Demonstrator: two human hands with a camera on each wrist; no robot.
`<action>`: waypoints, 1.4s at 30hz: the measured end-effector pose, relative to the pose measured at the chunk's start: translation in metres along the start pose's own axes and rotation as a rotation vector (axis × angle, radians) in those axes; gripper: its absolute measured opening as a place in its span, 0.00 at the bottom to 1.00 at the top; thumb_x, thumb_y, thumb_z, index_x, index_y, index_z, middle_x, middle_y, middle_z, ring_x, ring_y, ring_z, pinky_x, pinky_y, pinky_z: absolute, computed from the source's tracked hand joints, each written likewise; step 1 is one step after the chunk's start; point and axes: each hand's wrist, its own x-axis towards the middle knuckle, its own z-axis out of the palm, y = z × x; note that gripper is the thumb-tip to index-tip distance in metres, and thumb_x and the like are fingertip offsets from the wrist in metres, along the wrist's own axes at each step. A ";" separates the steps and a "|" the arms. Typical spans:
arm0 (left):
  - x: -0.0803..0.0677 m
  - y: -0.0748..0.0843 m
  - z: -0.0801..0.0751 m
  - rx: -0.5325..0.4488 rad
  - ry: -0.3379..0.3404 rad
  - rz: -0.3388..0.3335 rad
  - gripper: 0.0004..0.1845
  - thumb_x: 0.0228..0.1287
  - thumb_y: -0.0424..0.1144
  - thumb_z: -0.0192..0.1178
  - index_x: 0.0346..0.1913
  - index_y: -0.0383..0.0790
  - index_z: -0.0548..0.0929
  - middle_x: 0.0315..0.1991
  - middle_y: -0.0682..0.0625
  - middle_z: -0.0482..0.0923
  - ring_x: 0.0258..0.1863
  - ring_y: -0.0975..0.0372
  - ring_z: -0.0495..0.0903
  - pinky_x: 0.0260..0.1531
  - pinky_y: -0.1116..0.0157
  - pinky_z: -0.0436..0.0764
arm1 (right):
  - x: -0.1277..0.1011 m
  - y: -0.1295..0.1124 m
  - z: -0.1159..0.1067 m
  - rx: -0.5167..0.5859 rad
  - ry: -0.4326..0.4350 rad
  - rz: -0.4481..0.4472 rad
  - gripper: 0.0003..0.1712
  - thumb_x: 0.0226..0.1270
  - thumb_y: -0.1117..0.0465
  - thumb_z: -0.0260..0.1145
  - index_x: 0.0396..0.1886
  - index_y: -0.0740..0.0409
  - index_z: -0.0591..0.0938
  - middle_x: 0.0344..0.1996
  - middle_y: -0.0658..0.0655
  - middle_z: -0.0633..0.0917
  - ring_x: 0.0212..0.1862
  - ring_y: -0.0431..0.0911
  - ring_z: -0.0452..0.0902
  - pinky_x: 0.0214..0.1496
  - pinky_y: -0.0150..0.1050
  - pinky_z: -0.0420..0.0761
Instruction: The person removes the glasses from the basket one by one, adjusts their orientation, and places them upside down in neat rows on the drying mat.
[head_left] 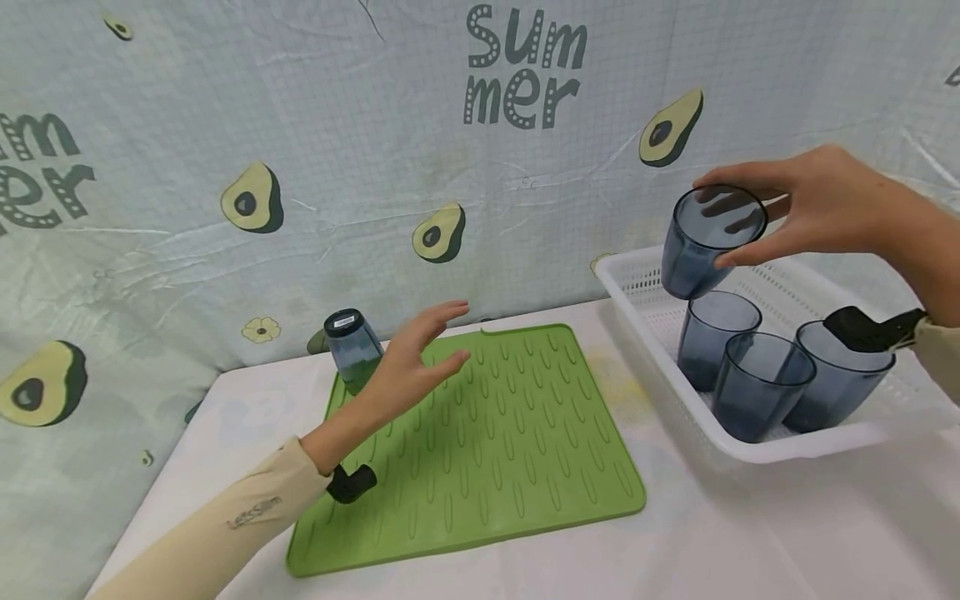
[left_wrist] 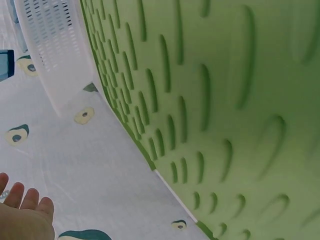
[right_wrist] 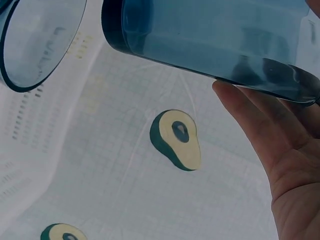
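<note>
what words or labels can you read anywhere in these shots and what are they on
"sum mer" in dotted grey-green letters, printed on the avocado backdrop cloth, top centre.
"...m ...er", the same word cut off at the left edge of that cloth.
"LesSlim", small grey print on the beige sleeve of the left arm.
A white sticker on the base of the upturned blue cup standing on the green mat: too small to read.
Both wrist views: no text.

— Any writing you can read?

— "Summer" in dotted grey-green letters on the backdrop cloth (head_left: 360, 125), set on two lines above the avocado prints. The same word shows again at the cloth's left edge, cut off to "m" over "er".

— Anything else?

— "LesSlim" in small letters on the beige sleeve (head_left: 225, 521). The upturned cup (head_left: 352, 346) has a sticker on its base, too small to read.
</note>
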 end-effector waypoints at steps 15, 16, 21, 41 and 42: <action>0.027 0.017 0.042 -0.153 -0.008 0.098 0.32 0.70 0.30 0.64 0.75 0.40 0.69 0.75 0.45 0.64 0.74 0.58 0.64 0.73 0.60 0.65 | 0.006 -0.011 0.007 0.024 -0.013 -0.080 0.56 0.30 0.51 0.91 0.68 0.48 0.79 0.45 0.59 0.89 0.39 0.64 0.88 0.28 0.28 0.78; 0.029 0.018 0.044 -0.162 -0.007 0.103 0.32 0.70 0.30 0.64 0.75 0.40 0.69 0.75 0.45 0.65 0.74 0.58 0.64 0.73 0.60 0.65 | 0.006 -0.012 0.007 0.025 -0.013 -0.085 0.56 0.30 0.51 0.91 0.68 0.47 0.79 0.45 0.59 0.89 0.39 0.63 0.89 0.28 0.29 0.77; 0.037 0.022 0.055 -0.196 0.005 0.118 0.32 0.70 0.30 0.64 0.75 0.40 0.69 0.75 0.46 0.65 0.74 0.60 0.65 0.73 0.61 0.65 | 0.006 -0.017 0.007 0.031 -0.003 -0.119 0.56 0.29 0.51 0.91 0.68 0.44 0.79 0.45 0.54 0.90 0.38 0.59 0.89 0.27 0.26 0.75; 0.071 0.029 0.092 -0.338 0.065 0.118 0.35 0.67 0.31 0.68 0.75 0.40 0.68 0.74 0.46 0.66 0.74 0.61 0.64 0.73 0.63 0.66 | 0.014 -0.024 0.012 0.128 0.028 -0.266 0.58 0.29 0.57 0.92 0.69 0.47 0.78 0.47 0.51 0.90 0.40 0.28 0.85 0.41 0.15 0.76; 0.074 0.030 0.095 -0.357 0.073 0.104 0.35 0.67 0.31 0.68 0.75 0.40 0.68 0.74 0.46 0.66 0.73 0.62 0.65 0.72 0.63 0.66 | 0.014 -0.024 0.011 0.133 0.032 -0.271 0.58 0.29 0.58 0.92 0.69 0.47 0.78 0.47 0.51 0.90 0.40 0.27 0.84 0.41 0.15 0.76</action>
